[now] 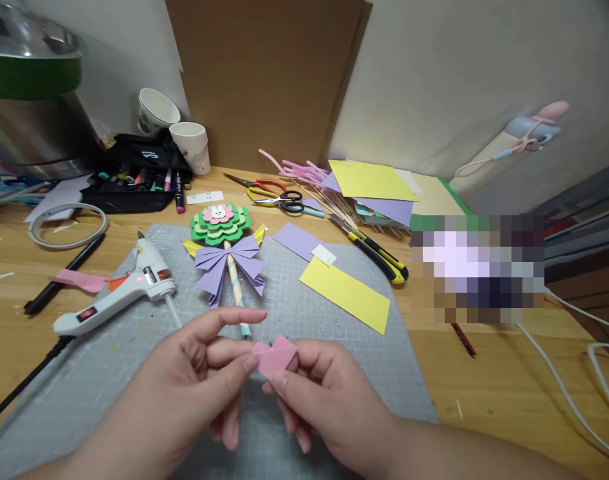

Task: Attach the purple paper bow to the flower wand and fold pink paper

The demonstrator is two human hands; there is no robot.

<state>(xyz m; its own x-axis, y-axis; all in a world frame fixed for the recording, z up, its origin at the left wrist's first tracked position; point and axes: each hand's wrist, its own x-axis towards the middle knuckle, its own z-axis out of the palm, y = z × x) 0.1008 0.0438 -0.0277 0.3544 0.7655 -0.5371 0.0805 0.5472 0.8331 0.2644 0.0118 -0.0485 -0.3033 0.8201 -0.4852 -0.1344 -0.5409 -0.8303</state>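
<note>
Between my two hands is a small piece of folded pink paper [275,359], shaped like a heart with two points on top. My left hand [199,373] pinches its left side between thumb and a finger, the index finger stretched out above. On the right side, my right hand [329,387] grips the paper's lower edge with thumb and fingers. Just beyond them lies a paper craft wand [234,280] with a striped stick, a purple pleated bow [228,257] and a green layered flower top [221,230] bearing a white rabbit face.
A grey cutting mat [294,300] lies under my hands. To the left is a white glue gun [119,293] with a black cord. Yellow paper [347,293], a utility knife [372,250], scissors [279,200] and paper cups [190,147] lie or stand beyond. White cables [559,393] run at right.
</note>
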